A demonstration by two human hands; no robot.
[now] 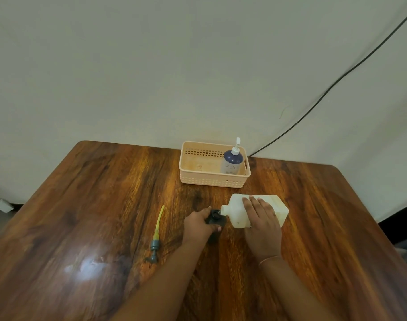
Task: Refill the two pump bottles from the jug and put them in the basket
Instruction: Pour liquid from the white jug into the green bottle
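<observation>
My right hand (262, 224) grips a white jug (238, 213) tipped on its side, its open neck pointing left. The neck meets the mouth of a small dark bottle (215, 218), which my left hand (199, 224) holds upright on the table; most of that bottle is hidden by my fingers. A grey pump head with a yellow tube (156, 237) lies loose on the table to the left. A blue pump bottle with a white pump (231, 161) stands in the right end of the peach basket (211, 180).
The wooden table (93, 205) runs up to a pale wall at the back. A black cable (313, 105) slants down the wall to the table's back edge, right of the basket. The basket's left part holds nothing.
</observation>
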